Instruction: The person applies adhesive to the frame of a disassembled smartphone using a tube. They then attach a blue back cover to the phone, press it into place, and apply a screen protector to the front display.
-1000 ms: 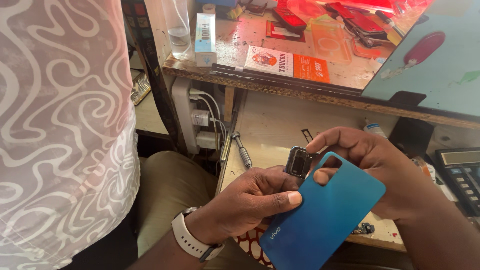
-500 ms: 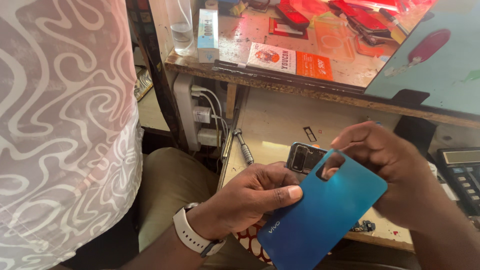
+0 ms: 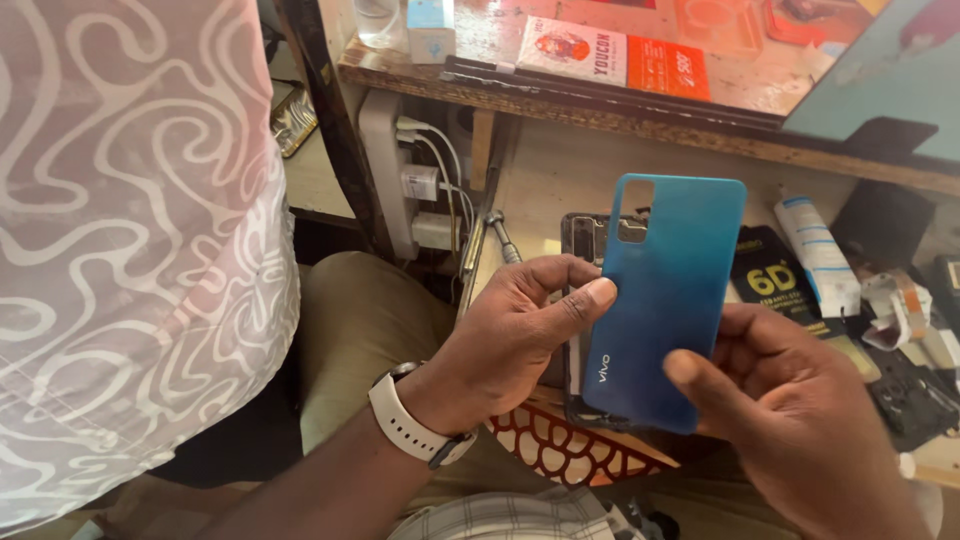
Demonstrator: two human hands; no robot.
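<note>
A blue phone back cover (image 3: 668, 290) with a cut-out for the camera stands upright in front of me, laid over a dark phone frame (image 3: 582, 240) that peeks out along its left edge. My left hand (image 3: 515, 335) grips the left side, thumb pressed on the cover's blue face. My right hand (image 3: 790, 420) holds the lower right corner, thumb on the face. A white watch (image 3: 405, 425) sits on my left wrist.
Another person in a white patterned shirt (image 3: 120, 250) stands close on the left. A wooden shelf (image 3: 620, 95) above holds small boxes. A power strip with plugs (image 3: 415, 185) hangs below it. A white tube (image 3: 818, 255), a dark packet (image 3: 775, 275) and small parts lie at right.
The cover and frame have been turned from a slanted position to upright and raised. My right hand has shifted from the top of the cover to its lower right corner.
</note>
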